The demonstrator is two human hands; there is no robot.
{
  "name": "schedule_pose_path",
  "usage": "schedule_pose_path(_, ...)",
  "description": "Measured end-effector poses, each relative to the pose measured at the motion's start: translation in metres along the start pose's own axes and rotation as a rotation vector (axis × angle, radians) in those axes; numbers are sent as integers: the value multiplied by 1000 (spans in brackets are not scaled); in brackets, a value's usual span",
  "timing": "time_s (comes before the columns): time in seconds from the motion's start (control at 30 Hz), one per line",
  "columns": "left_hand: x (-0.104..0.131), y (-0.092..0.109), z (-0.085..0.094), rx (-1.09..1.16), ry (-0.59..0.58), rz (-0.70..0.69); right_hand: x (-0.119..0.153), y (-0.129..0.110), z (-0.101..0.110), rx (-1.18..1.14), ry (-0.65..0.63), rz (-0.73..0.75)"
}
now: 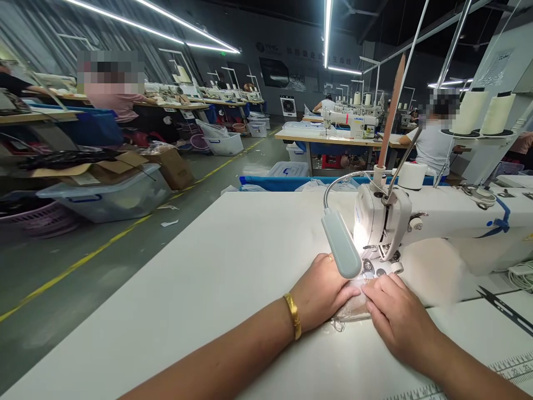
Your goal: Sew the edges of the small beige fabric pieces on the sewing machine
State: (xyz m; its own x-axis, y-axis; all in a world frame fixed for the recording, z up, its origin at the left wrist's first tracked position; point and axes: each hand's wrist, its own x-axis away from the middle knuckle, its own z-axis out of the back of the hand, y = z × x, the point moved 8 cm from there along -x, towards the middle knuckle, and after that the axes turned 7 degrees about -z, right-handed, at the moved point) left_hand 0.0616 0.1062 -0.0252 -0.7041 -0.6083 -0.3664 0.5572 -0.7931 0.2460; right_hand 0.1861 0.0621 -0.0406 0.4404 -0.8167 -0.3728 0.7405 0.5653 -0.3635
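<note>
Sheer material [352, 312] lies before the sewing machine [377, 216], left hand [316, 291] low, right hand [402, 314] half-curled, both touching it, any pinch impossible to tell; steadying seems in hand, calling for fingers clear of the mechanism

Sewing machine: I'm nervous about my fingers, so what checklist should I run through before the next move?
1. Left hand on the sheer material: ok.
2. Right hand on it too: ok.
3. Work area lit: ok, bright beside the lamp head on the sewing machine.
4. Fingers clear of the needle: cannot tell; the needle isn't distinguishable.
5. Black pointed tool away from both hands: ok, off to the right.
</note>
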Motion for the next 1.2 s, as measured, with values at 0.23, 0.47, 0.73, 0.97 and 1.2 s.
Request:
schedule_pose_path(0.23,-2,0,3,-9,-7,15,1,0,-2,-7,-1,-15)
schedule_pose_path(0.47,-1,-2,-1,-52,1,-22,2,-1,-2,-7,25,-5)
schedule_pose_path(0.73,1,4,3,-123,19,-37,0,-1,-1,39,33,7)
schedule_pose_path(0.97,8,18,-2,3,26,-124,-1,5,-6,45,1,-24)
schedule_pose_path(1.2,6,16,-1,3,40,-116,-2,8,-1,42,21,-33)
